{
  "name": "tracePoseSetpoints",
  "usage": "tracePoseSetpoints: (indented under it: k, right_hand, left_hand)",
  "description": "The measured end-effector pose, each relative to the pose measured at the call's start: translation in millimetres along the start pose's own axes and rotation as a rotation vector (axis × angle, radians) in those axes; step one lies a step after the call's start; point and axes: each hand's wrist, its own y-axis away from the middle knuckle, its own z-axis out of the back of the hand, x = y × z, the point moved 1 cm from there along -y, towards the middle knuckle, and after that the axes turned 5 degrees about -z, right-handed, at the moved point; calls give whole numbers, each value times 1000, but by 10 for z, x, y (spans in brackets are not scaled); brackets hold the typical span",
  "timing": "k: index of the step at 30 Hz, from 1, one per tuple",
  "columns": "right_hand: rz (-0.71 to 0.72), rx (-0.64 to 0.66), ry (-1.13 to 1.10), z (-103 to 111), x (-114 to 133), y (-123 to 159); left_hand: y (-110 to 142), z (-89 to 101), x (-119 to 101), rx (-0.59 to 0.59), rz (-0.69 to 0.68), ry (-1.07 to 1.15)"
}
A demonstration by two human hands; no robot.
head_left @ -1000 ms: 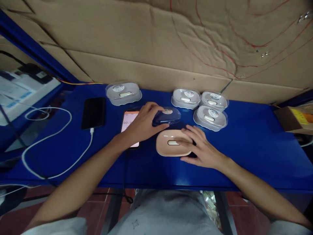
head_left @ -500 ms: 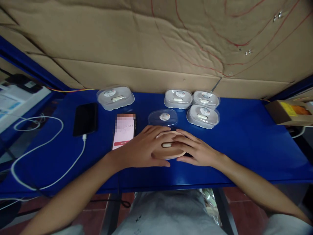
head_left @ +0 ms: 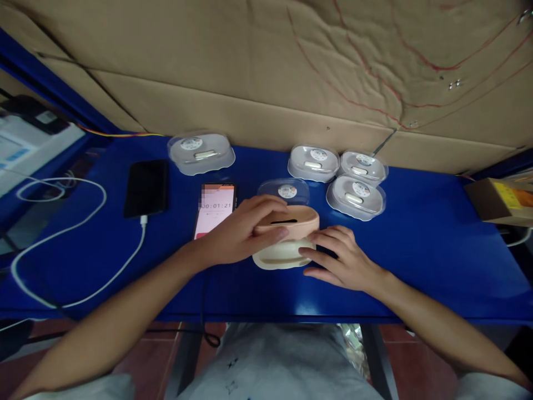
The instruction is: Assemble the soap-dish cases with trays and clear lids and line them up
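A peach-coloured oval tray (head_left: pixel 291 223) is tilted up off a cream base (head_left: pixel 280 255) near the front of the blue table (head_left: pixel 437 255). My left hand (head_left: pixel 241 230) grips the left end of the peach tray, fingers wrapped over its rim. Fingers spread, my right hand (head_left: pixel 341 258) presses on the right side of the cream base. A clear plastic lid with a round sticker (head_left: pixel 283 191) lies just behind them.
Three packed clear-lidded dishes (head_left: pixel 353 197) cluster at the back right, another (head_left: pixel 200 153) at the back left. A phone with a lit timer screen (head_left: pixel 214 211) lies left of my hand; a dark phone (head_left: pixel 146 188) with a white cable (head_left: pixel 62 233) sits further left. A cardboard wall (head_left: pixel 266 72) stands behind.
My left hand left the clear lid on the table, came onto the peach tray and lifted its left side off the cream base. My right hand stayed on the dish.
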Motion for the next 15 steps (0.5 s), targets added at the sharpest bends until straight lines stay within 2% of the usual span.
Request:
tracePoseSetpoints:
  k: [5, 10, 15]
  right_hand:
    - [33, 45, 50, -13, 29, -48]
    - [87, 149, -69, -11, 88, -81]
    - [143, 183, -159, 40, 192, -78]
  left_hand:
    - [1, -42, 2, 20, -29, -182]
    - [-11, -63, 90, 7, -55, -272]
    - [-25, -91, 183, 77, -98, -314]
